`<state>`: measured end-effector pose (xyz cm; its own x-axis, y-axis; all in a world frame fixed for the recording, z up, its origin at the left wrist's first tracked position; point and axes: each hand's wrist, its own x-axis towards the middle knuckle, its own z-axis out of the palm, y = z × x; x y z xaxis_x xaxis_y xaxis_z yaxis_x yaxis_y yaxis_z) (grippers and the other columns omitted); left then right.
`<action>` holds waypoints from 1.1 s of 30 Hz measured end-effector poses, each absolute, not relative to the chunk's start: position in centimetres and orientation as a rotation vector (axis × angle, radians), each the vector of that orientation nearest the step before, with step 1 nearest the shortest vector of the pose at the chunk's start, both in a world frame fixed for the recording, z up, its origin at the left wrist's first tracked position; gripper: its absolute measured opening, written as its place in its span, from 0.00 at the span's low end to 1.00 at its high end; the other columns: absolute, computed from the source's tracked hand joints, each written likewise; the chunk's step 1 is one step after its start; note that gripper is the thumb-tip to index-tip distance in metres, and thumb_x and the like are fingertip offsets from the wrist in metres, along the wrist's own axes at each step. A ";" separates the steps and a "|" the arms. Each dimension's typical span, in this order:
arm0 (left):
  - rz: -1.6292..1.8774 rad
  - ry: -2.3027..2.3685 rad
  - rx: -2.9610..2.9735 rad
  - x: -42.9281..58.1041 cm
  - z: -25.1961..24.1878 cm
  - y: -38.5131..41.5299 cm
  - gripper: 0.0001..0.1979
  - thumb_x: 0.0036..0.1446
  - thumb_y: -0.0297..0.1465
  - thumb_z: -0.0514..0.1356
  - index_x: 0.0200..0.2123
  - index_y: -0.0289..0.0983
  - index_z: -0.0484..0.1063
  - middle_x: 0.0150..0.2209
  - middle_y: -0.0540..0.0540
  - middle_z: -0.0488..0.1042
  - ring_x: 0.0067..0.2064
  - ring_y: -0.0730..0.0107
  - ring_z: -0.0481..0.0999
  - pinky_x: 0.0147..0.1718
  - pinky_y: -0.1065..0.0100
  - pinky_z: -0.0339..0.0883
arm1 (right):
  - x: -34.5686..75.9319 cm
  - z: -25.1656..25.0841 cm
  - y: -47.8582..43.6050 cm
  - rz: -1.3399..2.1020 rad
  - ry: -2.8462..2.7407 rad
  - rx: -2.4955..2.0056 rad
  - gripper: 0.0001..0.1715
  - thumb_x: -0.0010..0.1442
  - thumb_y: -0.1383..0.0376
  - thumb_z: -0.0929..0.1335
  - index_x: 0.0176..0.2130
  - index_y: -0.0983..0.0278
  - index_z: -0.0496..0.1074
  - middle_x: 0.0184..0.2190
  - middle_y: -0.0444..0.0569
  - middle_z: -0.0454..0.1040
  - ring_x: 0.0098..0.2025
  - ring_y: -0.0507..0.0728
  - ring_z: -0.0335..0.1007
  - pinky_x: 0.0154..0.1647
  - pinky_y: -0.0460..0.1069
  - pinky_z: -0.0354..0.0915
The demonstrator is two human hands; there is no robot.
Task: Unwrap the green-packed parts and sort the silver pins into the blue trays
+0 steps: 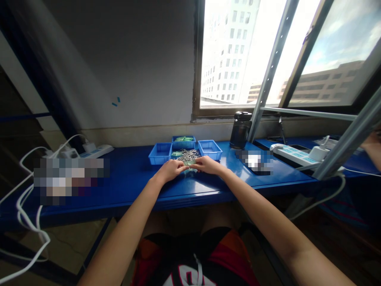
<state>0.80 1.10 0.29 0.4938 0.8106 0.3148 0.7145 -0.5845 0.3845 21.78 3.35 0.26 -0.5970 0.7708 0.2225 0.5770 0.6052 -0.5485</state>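
My left hand [170,170] and my right hand [209,165] meet over the blue table [131,186], fingers pinched on a small pale green piece [191,163] held between them. Just behind the hands sits a blue tray [187,154] heaped with small metal parts, with more green pieces at its left end. An empty blue tray [160,153] stands to its left, another empty one [210,149] to its right. A fourth blue tray [183,140] behind holds green pieces.
A dark jug [240,129] stands by the window at the back right. White power strips lie at the left [95,150] and right [293,153] with cables trailing off the table. Slanted metal struts [345,143] cross the right side. Blurred patches cover two areas.
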 end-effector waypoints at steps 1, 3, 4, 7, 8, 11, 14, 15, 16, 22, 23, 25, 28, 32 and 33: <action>0.698 1.318 2.541 0.8 0.3 1.0 0.23 0.54 0.48 0.50 0.24 0.35 0.71 0.22 0.48 0.71 0.23 0.73 0.66 0.22 0.72 0.53 | 21.8 0.2 3.4 0.592 -2.396 -1.068 0.29 0.54 0.45 0.62 0.24 0.68 0.68 0.19 0.47 0.70 0.22 0.50 0.64 0.23 0.44 0.56; 0.693 1.332 2.560 0.9 0.4 1.0 0.23 0.54 0.48 0.50 0.23 0.35 0.71 0.22 0.48 0.71 0.23 0.72 0.66 0.23 0.72 0.54 | 21.8 0.1 3.5 0.590 -2.404 -1.061 0.28 0.55 0.46 0.62 0.23 0.68 0.68 0.19 0.47 0.70 0.22 0.50 0.64 0.24 0.44 0.57; 0.689 1.339 2.568 0.9 0.4 1.0 0.23 0.55 0.48 0.50 0.23 0.35 0.71 0.22 0.48 0.71 0.23 0.72 0.67 0.23 0.72 0.54 | 21.8 0.1 3.5 0.587 -2.407 -1.058 0.28 0.55 0.47 0.62 0.23 0.68 0.69 0.19 0.47 0.70 0.22 0.50 0.64 0.24 0.44 0.57; 0.681 1.358 2.578 0.9 0.3 1.0 0.22 0.55 0.47 0.50 0.24 0.35 0.72 0.23 0.47 0.71 0.24 0.72 0.67 0.23 0.72 0.54 | 21.9 0.1 3.6 0.571 -2.414 -1.058 0.27 0.56 0.47 0.62 0.24 0.68 0.69 0.19 0.47 0.71 0.22 0.50 0.64 0.24 0.44 0.56; 0.679 1.360 2.579 0.9 0.3 1.1 0.22 0.54 0.47 0.51 0.25 0.36 0.72 0.24 0.47 0.72 0.25 0.71 0.68 0.23 0.72 0.55 | 21.9 0.0 3.6 0.566 -2.416 -1.057 0.27 0.55 0.47 0.62 0.24 0.68 0.69 0.19 0.47 0.71 0.22 0.50 0.64 0.24 0.44 0.56; 0.667 1.367 2.585 0.9 0.2 1.1 0.19 0.54 0.45 0.52 0.26 0.36 0.72 0.24 0.47 0.73 0.25 0.71 0.68 0.23 0.72 0.55 | 21.9 0.0 3.6 0.553 -2.413 -1.056 0.27 0.55 0.47 0.62 0.23 0.68 0.69 0.18 0.46 0.70 0.21 0.50 0.63 0.23 0.43 0.55; 0.650 1.372 2.597 0.8 0.3 1.0 0.19 0.55 0.44 0.52 0.25 0.36 0.71 0.24 0.48 0.72 0.25 0.72 0.68 0.23 0.73 0.55 | 21.8 0.0 3.6 0.557 -2.410 -1.051 0.27 0.55 0.48 0.63 0.23 0.68 0.69 0.18 0.46 0.70 0.21 0.50 0.63 0.23 0.43 0.55; 0.649 1.376 2.602 0.9 0.3 1.0 0.18 0.55 0.43 0.52 0.25 0.36 0.71 0.24 0.48 0.72 0.25 0.72 0.68 0.23 0.73 0.55 | 21.8 0.0 3.6 0.559 -2.411 -1.050 0.26 0.55 0.48 0.63 0.23 0.68 0.68 0.18 0.46 0.70 0.21 0.50 0.63 0.23 0.43 0.55; 0.649 1.378 2.611 0.9 0.3 0.9 0.18 0.55 0.43 0.52 0.25 0.36 0.71 0.24 0.48 0.72 0.25 0.72 0.68 0.23 0.73 0.56 | 21.8 0.0 3.5 0.559 -2.413 -1.050 0.26 0.55 0.48 0.63 0.23 0.68 0.68 0.18 0.46 0.70 0.21 0.50 0.63 0.23 0.43 0.55; 0.760 1.303 2.750 1.2 0.6 0.6 0.13 0.58 0.37 0.51 0.30 0.37 0.71 0.28 0.48 0.72 0.29 0.71 0.70 0.28 0.72 0.59 | 21.8 0.2 3.5 0.418 -2.319 -1.099 0.23 0.56 0.50 0.63 0.27 0.67 0.69 0.19 0.44 0.69 0.21 0.49 0.61 0.23 0.43 0.53; 0.796 1.288 2.770 1.3 0.7 0.5 0.12 0.58 0.36 0.51 0.30 0.37 0.70 0.29 0.47 0.72 0.30 0.71 0.70 0.28 0.72 0.59 | 21.8 0.2 3.5 0.393 -2.280 -1.110 0.22 0.55 0.50 0.64 0.29 0.67 0.69 0.19 0.44 0.69 0.21 0.49 0.61 0.23 0.43 0.53; 0.843 1.272 2.795 1.5 0.8 0.3 0.12 0.59 0.36 0.50 0.31 0.37 0.70 0.31 0.47 0.71 0.30 0.72 0.69 0.29 0.72 0.60 | 21.7 0.2 3.4 0.372 -2.225 -1.125 0.20 0.55 0.51 0.64 0.31 0.66 0.69 0.19 0.43 0.68 0.22 0.49 0.61 0.24 0.43 0.53; 0.851 1.251 2.800 1.7 0.8 0.1 0.11 0.59 0.35 0.50 0.34 0.37 0.70 0.35 0.47 0.70 0.31 0.73 0.70 0.30 0.71 0.62 | 21.6 0.4 3.1 0.379 -2.245 -1.087 0.18 0.55 0.53 0.65 0.29 0.66 0.68 0.19 0.43 0.67 0.23 0.49 0.61 0.25 0.43 0.53; 0.823 1.206 2.793 1.9 0.8 -0.1 0.11 0.58 0.36 0.50 0.38 0.39 0.70 0.43 0.46 0.69 0.37 0.71 0.72 0.33 0.71 0.65 | 21.5 0.8 2.4 0.455 -2.337 -0.924 0.15 0.57 0.56 0.63 0.33 0.66 0.69 0.22 0.43 0.67 0.24 0.48 0.60 0.27 0.43 0.54; 0.807 1.197 2.799 1.9 0.8 -0.2 0.11 0.58 0.36 0.50 0.38 0.40 0.70 0.44 0.46 0.68 0.39 0.69 0.72 0.34 0.70 0.66 | 21.5 0.9 2.3 0.476 -2.351 -0.897 0.16 0.57 0.56 0.63 0.33 0.66 0.69 0.23 0.43 0.67 0.25 0.49 0.60 0.27 0.43 0.55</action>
<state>1.88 -0.15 0.80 0.5798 0.6733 0.4588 0.6776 -0.7112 0.1875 21.49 2.32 0.86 -0.6107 0.6925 0.3841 0.4886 0.7112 -0.5054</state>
